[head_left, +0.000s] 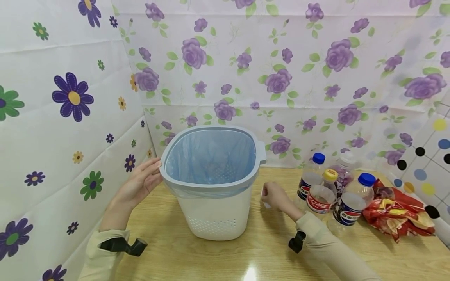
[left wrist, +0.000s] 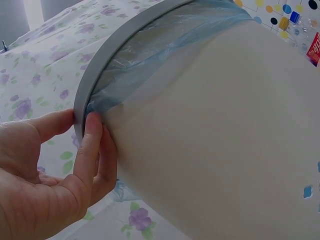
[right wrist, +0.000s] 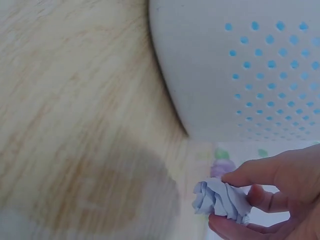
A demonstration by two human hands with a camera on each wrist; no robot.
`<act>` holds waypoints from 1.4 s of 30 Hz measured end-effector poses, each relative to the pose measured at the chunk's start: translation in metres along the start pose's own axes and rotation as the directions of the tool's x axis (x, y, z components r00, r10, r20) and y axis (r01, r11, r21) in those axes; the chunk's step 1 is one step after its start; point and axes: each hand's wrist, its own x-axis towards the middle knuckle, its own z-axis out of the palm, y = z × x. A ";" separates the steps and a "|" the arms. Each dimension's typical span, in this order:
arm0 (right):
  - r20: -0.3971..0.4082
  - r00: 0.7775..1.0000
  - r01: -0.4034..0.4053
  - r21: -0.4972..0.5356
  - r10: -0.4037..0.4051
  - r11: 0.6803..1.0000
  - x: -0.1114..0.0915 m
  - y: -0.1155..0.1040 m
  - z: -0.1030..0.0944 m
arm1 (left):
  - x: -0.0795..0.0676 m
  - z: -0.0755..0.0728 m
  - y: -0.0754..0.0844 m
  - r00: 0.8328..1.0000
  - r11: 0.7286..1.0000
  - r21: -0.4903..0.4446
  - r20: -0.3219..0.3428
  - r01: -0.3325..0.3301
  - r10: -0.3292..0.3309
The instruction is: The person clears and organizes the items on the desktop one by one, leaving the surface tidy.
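Right grip (head_left: pixel 277 195)'s got a crumpled paper wad (right wrist: pixel 220 200) pinched between thumb and fingers, low beside the bin (head_left: pixel 214 210) on the table (head_left: pixel 168 218). Probably super light, squishy, not slippery; a loose pinch round the middle should do. Left grip (head_left: pixel 140 179) is pinching the bin's rim (left wrist: pixel 98 66). Looks like stiff, smooth plastic, so that lip's likely the best handhold tbh.

Partly blocked, head view
Paper (right wrist: pixel 220 201) was mostly hidden by the right hand (head_left: pixel 276 196), a far bottle (head_left: pixel 345 167) partly by nearer bottles (head_left: pixel 348 208).
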 end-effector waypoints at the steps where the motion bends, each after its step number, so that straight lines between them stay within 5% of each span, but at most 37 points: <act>1: -0.018 1.000 0.006 -0.001 -0.006 1.000 0.000 0.000 -0.002 | 0.000 0.000 0.000 1.000 1.000 -0.002 0.001 -0.001 0.001; 25: -0.224 0.975 0.030 0.164 0.008 0.986 -0.011 -0.026 -0.064 | 0.000 -0.001 0.000 1.000 1.000 0.023 -0.012 0.003 -0.002; 34: -0.361 0.932 0.097 0.169 -0.030 0.981 -0.018 -0.040 -0.080 | 0.000 0.000 -0.001 1.000 1.000 0.017 -0.009 -0.003 0.003; 42: -0.495 0.868 0.168 0.209 -0.044 0.963 -0.025 -0.053 -0.099 | 0.000 0.000 0.000 1.000 1.000 0.013 -0.010 0.003 -0.003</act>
